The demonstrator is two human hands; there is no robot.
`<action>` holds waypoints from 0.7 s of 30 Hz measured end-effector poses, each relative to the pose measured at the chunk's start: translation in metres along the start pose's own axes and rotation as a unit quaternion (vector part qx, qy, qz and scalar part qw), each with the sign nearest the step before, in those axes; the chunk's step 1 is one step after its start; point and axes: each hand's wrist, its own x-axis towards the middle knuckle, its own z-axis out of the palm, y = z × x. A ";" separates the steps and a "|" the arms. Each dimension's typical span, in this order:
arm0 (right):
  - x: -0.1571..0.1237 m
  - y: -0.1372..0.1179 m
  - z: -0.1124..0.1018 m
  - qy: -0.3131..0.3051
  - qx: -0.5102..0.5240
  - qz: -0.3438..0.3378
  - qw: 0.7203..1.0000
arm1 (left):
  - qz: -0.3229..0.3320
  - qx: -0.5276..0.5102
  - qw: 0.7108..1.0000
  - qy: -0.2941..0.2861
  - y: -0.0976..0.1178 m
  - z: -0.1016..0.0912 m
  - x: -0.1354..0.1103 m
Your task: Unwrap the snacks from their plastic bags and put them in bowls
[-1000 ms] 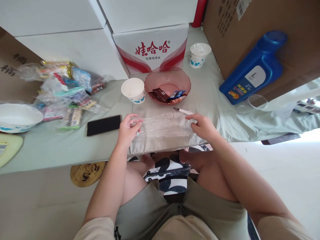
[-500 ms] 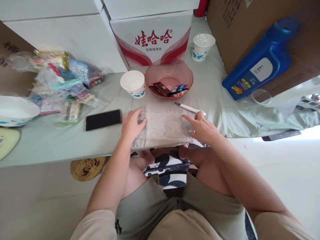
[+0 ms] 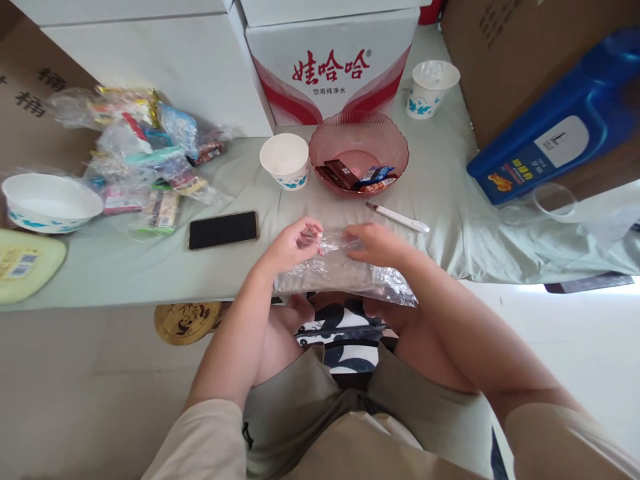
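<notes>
A clear plastic bag [image 3: 345,277] lies at the table's front edge, its far side gathered up between my hands. My left hand [image 3: 299,243] pinches that gathered part from the left. From the right, my right hand [image 3: 377,245] has its fingers curled round the same crumpled part; some fingertips are hidden. Just beyond my right hand lies a white pen-like tool [image 3: 400,217] with a dark tip. A pink ribbed bowl [image 3: 360,127] holding several wrapped snacks [image 3: 340,174] stands behind the bag, with a white paper cup [image 3: 285,160] to its left.
Left of my hands is a black phone [image 3: 223,230]. Farther left are a heap of wrapped snacks [image 3: 150,153] and a white paper bowl [image 3: 50,217]. A blue bottle [image 3: 555,133] leans at the right, near a clear plastic cup [image 3: 555,200]. White boxes [image 3: 330,73] stand behind.
My hands have come together from the two sides of the flat bag. Its far edge is now bunched up between them. The whole view has shifted slightly.
</notes>
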 end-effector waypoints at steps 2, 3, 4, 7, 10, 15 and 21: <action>-0.003 -0.001 -0.001 -0.040 0.056 -0.006 0.998 | 0.000 -0.048 0.999 0.005 0.005 -0.008 -0.003; -0.007 -0.003 -0.002 -0.046 0.101 -0.011 0.994 | -0.002 -0.070 0.997 0.034 0.008 -0.012 -0.005; -0.010 -0.004 -0.003 -0.045 0.157 -0.012 0.987 | -0.007 -0.089 0.993 0.078 0.011 -0.017 -0.005; -0.015 -0.009 -0.001 -0.013 0.326 0.025 0.945 | -0.037 -0.140 0.966 0.216 0.017 -0.023 -0.004; -0.010 -0.013 0.006 0.060 0.425 0.065 0.901 | -0.072 -0.223 0.958 0.163 0.015 -0.015 -0.001; 0.000 -0.015 0.014 0.114 0.465 0.077 0.875 | -0.140 -0.268 0.953 0.018 0.004 0.006 0.003; -0.001 -0.010 0.020 0.111 0.442 0.073 0.887 | -0.187 -0.198 0.960 0.066 0.006 0.006 0.005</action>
